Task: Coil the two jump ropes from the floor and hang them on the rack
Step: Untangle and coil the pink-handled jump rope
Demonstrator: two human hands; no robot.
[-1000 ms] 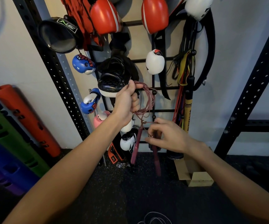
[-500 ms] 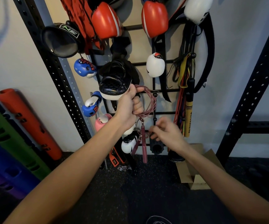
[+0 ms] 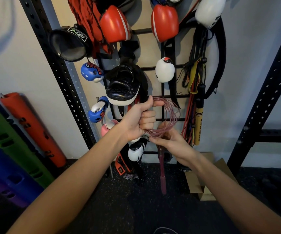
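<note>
Standing against the wall, the black wire rack [image 3: 168, 119] is carrying boxing gloves, pads and straps on its bars. Left hand [image 3: 139, 121] is clenching the pink jump rope [image 3: 172, 115] as a gathered coil in front of the rack's lower bars. Right hand [image 3: 173, 142] is pinching the coil's lower strands between its fingers [image 3: 155, 141]. One pink handle [image 3: 162, 174] is hanging straight down below the right hand, above the dark floor [image 3: 119, 208].

Boxing gloves [image 3: 164, 69] and straps [image 3: 196, 76] are crowding the rack [image 3: 167, 95]; open rungs are showing only between them at mid-height.
</note>
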